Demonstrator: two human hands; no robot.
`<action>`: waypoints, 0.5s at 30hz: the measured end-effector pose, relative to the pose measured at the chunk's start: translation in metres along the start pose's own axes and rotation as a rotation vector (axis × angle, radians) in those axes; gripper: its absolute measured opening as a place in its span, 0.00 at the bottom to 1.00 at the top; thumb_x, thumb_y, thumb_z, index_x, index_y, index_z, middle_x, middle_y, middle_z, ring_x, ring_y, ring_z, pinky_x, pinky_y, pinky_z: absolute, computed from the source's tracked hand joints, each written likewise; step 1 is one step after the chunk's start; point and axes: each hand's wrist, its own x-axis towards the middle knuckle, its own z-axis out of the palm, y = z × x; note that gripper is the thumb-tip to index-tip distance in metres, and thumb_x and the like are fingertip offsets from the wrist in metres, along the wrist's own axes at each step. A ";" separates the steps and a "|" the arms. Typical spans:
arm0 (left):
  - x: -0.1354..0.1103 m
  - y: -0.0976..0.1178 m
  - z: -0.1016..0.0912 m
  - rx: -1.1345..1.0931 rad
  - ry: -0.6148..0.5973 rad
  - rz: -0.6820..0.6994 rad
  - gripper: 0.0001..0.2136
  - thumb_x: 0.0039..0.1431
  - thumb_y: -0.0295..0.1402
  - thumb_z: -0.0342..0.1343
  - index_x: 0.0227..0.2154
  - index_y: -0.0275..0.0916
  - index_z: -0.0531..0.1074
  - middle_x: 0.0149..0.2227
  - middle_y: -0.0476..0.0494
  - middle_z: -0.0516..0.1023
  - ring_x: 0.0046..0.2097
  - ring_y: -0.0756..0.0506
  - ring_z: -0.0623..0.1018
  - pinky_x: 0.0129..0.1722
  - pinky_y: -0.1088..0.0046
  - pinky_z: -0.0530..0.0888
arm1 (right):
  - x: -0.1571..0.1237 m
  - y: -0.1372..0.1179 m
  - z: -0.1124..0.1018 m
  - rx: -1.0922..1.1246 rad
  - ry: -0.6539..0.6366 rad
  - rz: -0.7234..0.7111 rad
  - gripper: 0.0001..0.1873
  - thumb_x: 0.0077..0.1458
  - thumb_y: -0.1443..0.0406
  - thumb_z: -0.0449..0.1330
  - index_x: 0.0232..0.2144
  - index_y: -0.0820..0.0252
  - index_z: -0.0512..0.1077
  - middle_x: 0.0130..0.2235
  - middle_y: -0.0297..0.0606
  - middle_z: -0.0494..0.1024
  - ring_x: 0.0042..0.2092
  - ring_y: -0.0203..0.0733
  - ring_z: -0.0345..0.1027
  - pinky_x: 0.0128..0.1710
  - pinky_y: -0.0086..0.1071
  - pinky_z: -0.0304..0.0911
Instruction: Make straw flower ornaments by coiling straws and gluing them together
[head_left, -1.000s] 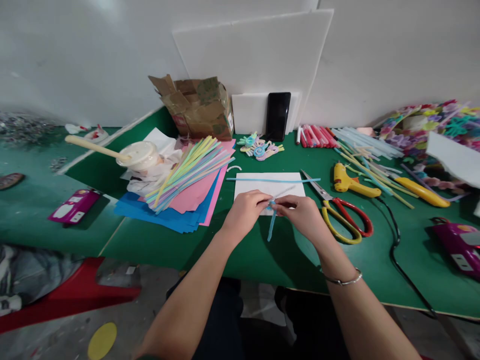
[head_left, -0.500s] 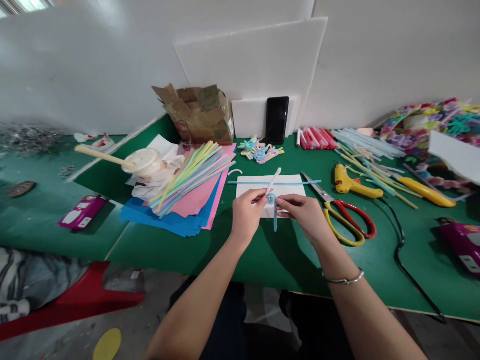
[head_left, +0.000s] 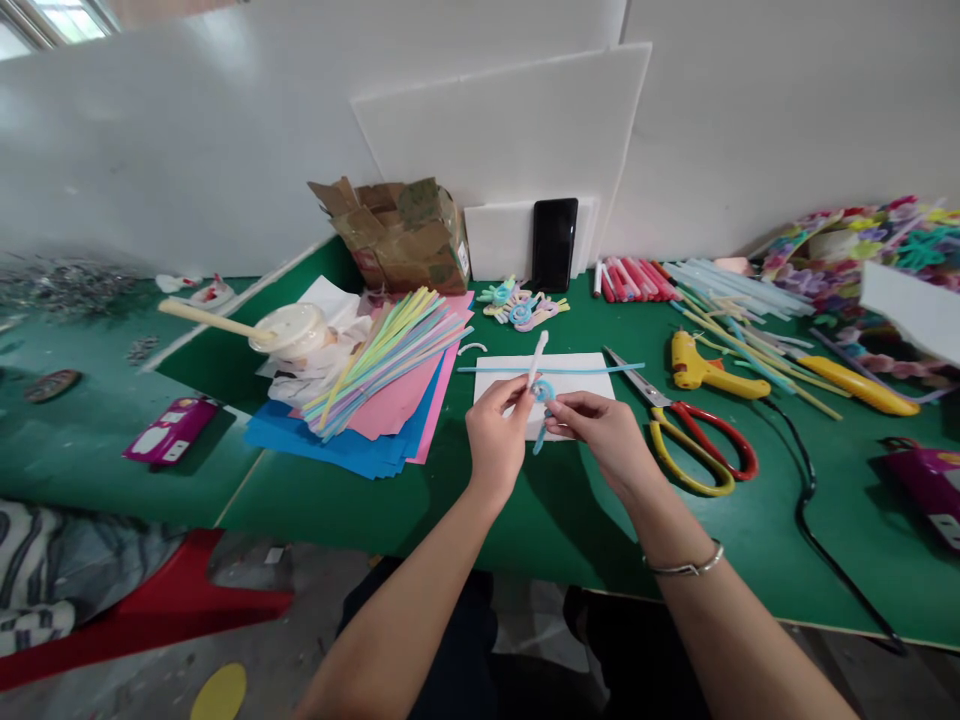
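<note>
Open green felt near the white sheet, clutter on both flanks

Around the white sheet (head_left: pixel 570 365), bare table (head_left: pixel 465 500) lies toward the near edge; left of it the straw bundle (head_left: pixel 386 355) on coloured paper (head_left: pixel 352 440) blocks, right of it the scissors (head_left: pixel 686 425), glue gun (head_left: pixel 701 365) and cord (head_left: pixel 806 490), behind it the phone (head_left: pixel 555 243).

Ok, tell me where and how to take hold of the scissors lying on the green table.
Take the scissors by the red and yellow loop handles, which lie at the near right end, coming from above on the near side. The blades point away toward the white paper, and the loops lie flat and open. The right hand is closest. The black cable runs just to the right of them.
</note>
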 end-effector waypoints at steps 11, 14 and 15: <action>-0.005 0.005 0.006 -0.214 0.108 -0.153 0.08 0.50 0.31 0.57 0.34 0.36 0.76 0.36 0.43 0.80 0.39 0.46 0.78 0.41 0.72 0.74 | -0.004 0.014 0.019 0.181 0.145 -0.110 0.15 0.30 0.60 0.71 0.22 0.62 0.75 0.24 0.33 0.77 0.25 0.35 0.72 0.35 0.33 0.72; -0.008 0.004 0.010 -0.278 0.127 -0.188 0.08 0.50 0.32 0.57 0.34 0.37 0.76 0.38 0.42 0.79 0.41 0.45 0.78 0.42 0.71 0.74 | -0.006 0.017 0.021 0.215 0.179 -0.153 0.14 0.32 0.60 0.70 0.23 0.62 0.75 0.24 0.33 0.77 0.25 0.35 0.72 0.35 0.34 0.72; -0.009 0.004 0.010 -0.286 0.135 -0.191 0.08 0.50 0.32 0.57 0.34 0.36 0.76 0.38 0.42 0.79 0.42 0.45 0.78 0.43 0.70 0.74 | -0.006 0.018 0.021 0.226 0.181 -0.160 0.13 0.32 0.60 0.70 0.23 0.62 0.75 0.24 0.32 0.77 0.26 0.35 0.72 0.35 0.34 0.72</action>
